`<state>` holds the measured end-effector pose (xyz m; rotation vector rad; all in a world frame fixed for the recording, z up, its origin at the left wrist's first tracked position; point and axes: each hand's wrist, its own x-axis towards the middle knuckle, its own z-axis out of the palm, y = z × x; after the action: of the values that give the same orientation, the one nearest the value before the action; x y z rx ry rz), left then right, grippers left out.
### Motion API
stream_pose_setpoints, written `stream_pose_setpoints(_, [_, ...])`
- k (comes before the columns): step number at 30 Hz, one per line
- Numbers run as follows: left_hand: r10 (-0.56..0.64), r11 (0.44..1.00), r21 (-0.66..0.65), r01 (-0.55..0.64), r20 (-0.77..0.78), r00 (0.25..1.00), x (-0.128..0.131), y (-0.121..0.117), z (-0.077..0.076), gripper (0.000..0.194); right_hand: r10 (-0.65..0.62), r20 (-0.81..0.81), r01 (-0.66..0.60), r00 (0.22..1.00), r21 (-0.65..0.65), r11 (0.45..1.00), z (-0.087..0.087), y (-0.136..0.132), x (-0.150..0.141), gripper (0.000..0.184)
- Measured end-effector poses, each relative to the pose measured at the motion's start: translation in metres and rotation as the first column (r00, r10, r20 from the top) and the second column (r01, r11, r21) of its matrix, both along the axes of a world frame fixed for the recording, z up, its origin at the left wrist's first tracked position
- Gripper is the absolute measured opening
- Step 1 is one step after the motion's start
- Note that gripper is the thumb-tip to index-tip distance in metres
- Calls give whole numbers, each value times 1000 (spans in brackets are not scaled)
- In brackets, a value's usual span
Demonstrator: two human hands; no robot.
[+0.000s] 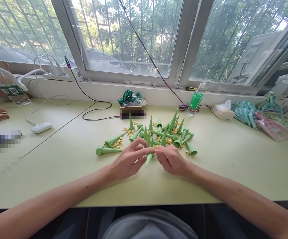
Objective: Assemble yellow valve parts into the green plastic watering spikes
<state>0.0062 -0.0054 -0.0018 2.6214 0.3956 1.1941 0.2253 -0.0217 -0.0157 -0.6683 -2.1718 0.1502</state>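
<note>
The cones (pixel 173 121) are light green, the small fittings (pixel 187 153) yellow, the table (pixel 71 169) pale yellow-green. The cable (pixel 97 101) is black with touches of red, the bottle label (pixel 196 101) bright green, the crumpled plastic (pixel 129 97) dark green.

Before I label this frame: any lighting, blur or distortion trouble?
Head view: windows bright, blown out in spots, backlighting the table; shadows soft.
Head view: wide-angle stretch, window frames lean near the sides.
Head view: pixelation covers the box front and a patch at left.
Head view: cones readable, yellow pieces too small for fine detail.
</note>
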Motion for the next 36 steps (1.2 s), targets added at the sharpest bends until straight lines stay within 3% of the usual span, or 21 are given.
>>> stream_pose_setpoints(7, [176,979,-127,-161,110,978,6,-1,2,3,-66,-174,76,982,49,996,-1,-1,-1,33])
stream_pose_setpoints(12, [82,957,-280,-74,18,996,4,-3,5,52,-17,-123,31,992,112,993,4,-2,-2,27])
stream_pose_setpoints(16, [16,926,-376,-24,-26,1000,2,-2,5,53,21,-74,-13,997,107,994,6,-1,-2,27])
stream_pose_setpoints(25, [11,941,-339,-9,5,1000,1,1,5,29,48,-43,-45,998,72,996,4,0,1,27])
stream_pose_setpoints(31, [39,962,-271,-38,-4,999,1,1,-1,19,51,-34,-52,998,-44,998,0,-2,2,38])
stream_pose_setpoints(36, [28,964,-265,-34,-26,999,0,0,-2,12,47,-26,-49,999,-64,997,0,-4,1,41])
